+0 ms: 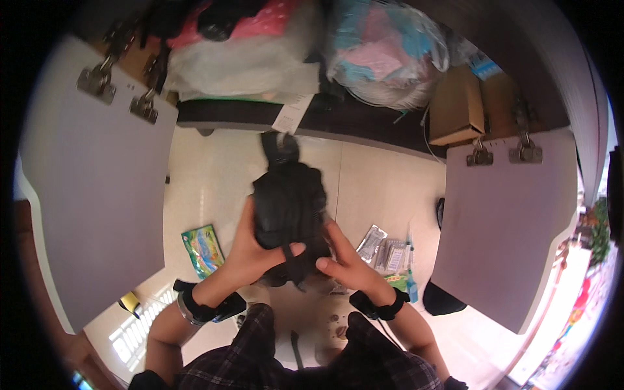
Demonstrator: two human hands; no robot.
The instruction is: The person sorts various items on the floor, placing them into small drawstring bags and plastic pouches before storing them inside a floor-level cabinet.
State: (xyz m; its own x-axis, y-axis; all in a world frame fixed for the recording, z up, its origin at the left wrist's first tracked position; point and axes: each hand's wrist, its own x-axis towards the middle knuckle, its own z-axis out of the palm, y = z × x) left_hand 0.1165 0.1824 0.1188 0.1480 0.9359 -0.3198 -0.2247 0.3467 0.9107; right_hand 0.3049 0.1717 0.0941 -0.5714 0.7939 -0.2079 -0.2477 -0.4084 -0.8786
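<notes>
A soft black bag (287, 209), blurred by motion, is held up before me over the tiled floor, with a narrower black part at its far end. My left hand (263, 253) grips its left side, the thumb lying over a dark strap on the near face. On the opposite side, my right hand (347, 261) holds the lower edge with its thumb turned inward; some of its fingers are hidden by the bag. Both wrists carry black bands with small dark devices. A white paper tag (292, 113) with printing shows just beyond the bag's far end.
Pale hinged cabinet doors (102, 185) stand open at left and right. Ahead, a dark shelf (360, 131) bears stuffed plastic bags (385, 53) and a cardboard box (456, 107). On the floor lie a green packet (202, 249), a silver sachet (372, 242) and syringe-like tubes (408, 251).
</notes>
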